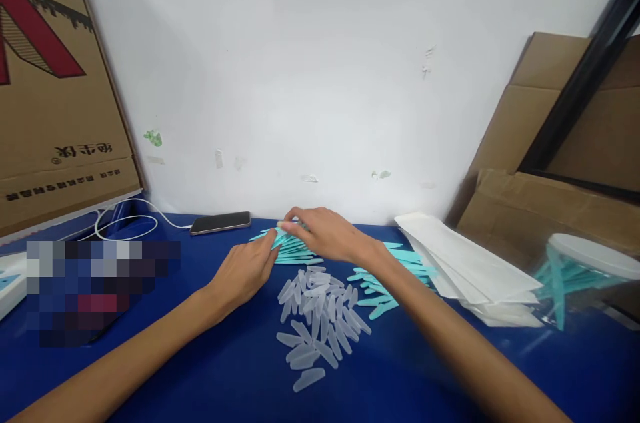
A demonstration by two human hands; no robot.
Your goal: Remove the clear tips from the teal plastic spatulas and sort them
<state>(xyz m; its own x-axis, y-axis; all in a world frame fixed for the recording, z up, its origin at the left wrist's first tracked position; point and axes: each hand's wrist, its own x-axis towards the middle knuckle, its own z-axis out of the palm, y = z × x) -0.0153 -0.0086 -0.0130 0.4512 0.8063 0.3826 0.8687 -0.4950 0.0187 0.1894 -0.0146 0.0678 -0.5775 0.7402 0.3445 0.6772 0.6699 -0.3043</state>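
Note:
My left hand (pixel 247 271) reaches over the far pile of slim teal plastic sticks (pixel 295 253), its fingertips closed on a teal stick there. Above the same pile, my right hand (pixel 325 233) is bent with thumb and fingertips pinched, close to the left fingertips. Whatever is in that pinch is too small to make out. Nearer to me lies a loose heap of translucent, frosted plastic caps (pixel 317 306). Another spread of teal sticks (pixel 377 286) lies to the right, partly hidden under my right forearm.
White paper sheets or envelopes (pixel 470 270) lie on the blue table (pixel 210 370) at right, before a clear container of teal sticks with a white lid (pixel 597 255). A phone (pixel 220 222) on a white cable is at back left. Cardboard boxes (pixel 60 103) flank the wall.

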